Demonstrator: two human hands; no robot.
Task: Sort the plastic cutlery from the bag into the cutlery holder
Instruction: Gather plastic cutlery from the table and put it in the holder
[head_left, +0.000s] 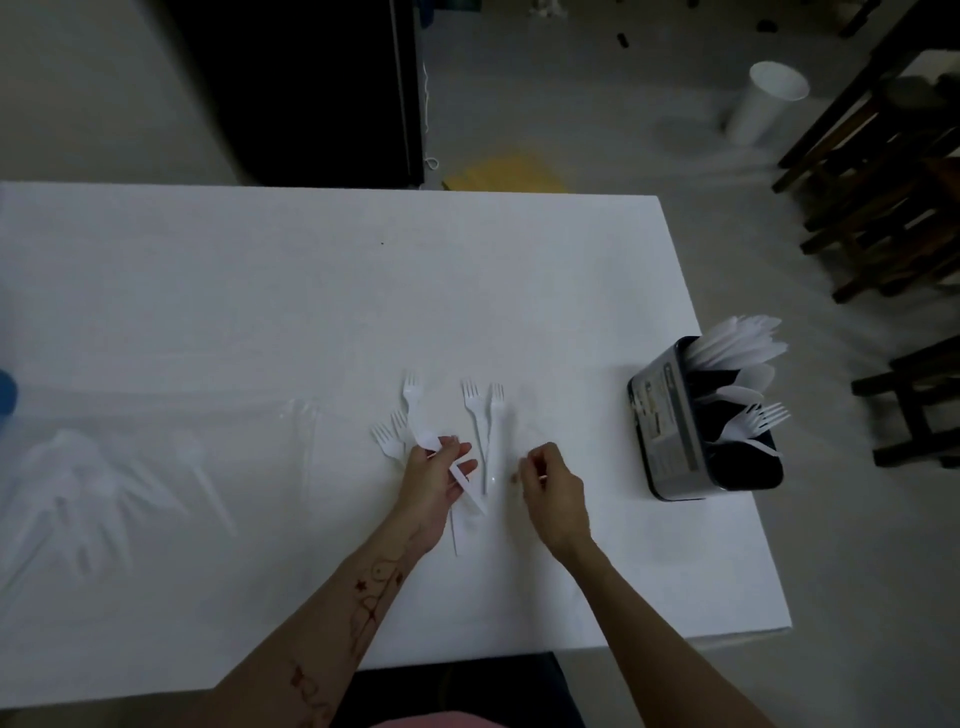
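Left hand (435, 486) grips a knife (464, 480); right hand (549, 488), fingers curled, seemingly empty. Forks (474, 410) at 12 o'clock: light, stiff, slick; pinch handles. Holder (670, 441) at 3.

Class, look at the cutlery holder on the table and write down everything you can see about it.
The cutlery holder is a dark, box-shaped caddy with a printed label on its near side. It stands upright near the right edge of the white table, apart from both hands. Its compartments hold white plastic cutlery standing on end: knives at the far end, spoons in the middle, forks nearer, all leaning right. The nearest part looks mostly dark.
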